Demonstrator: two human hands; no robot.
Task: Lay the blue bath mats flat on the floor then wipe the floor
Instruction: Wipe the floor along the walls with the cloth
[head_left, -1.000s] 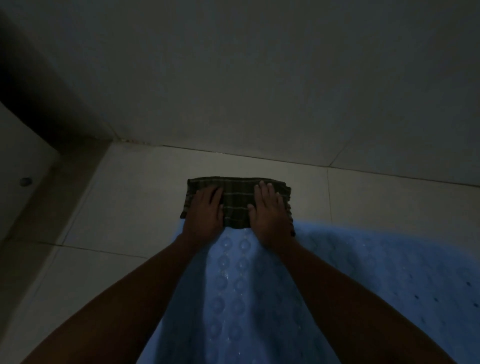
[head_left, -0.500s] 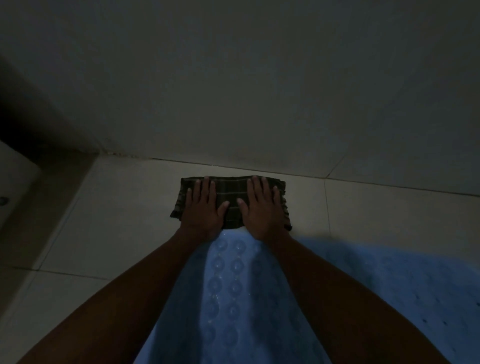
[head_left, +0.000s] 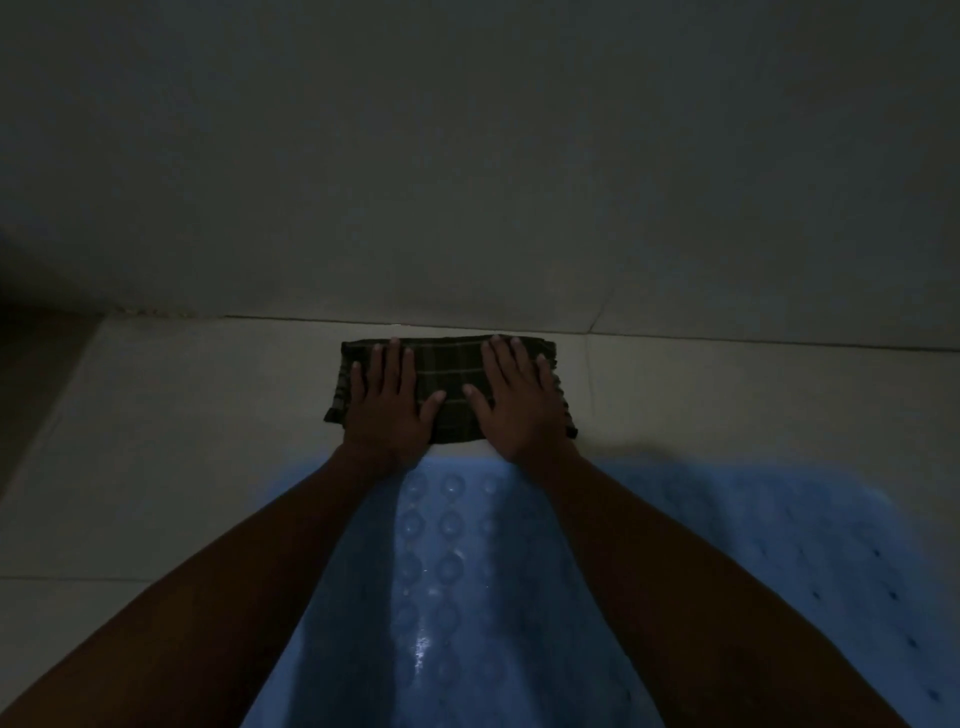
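A folded dark checked cloth lies on the pale floor tiles, close to the foot of the wall. My left hand presses flat on its left half, fingers spread. My right hand presses flat on its right half in the same way. A blue bath mat with round suction cups lies flat under my forearms, its far edge just short of the cloth. A second stretch of blue mat with small holes lies flat to the right.
The grey wall rises right behind the cloth. A darker raised ledge runs along the left side. The scene is dim.
Both hands have pushed the cloth forward, off the mat's edge and up to the foot of the wall. The fingers have spread wider.
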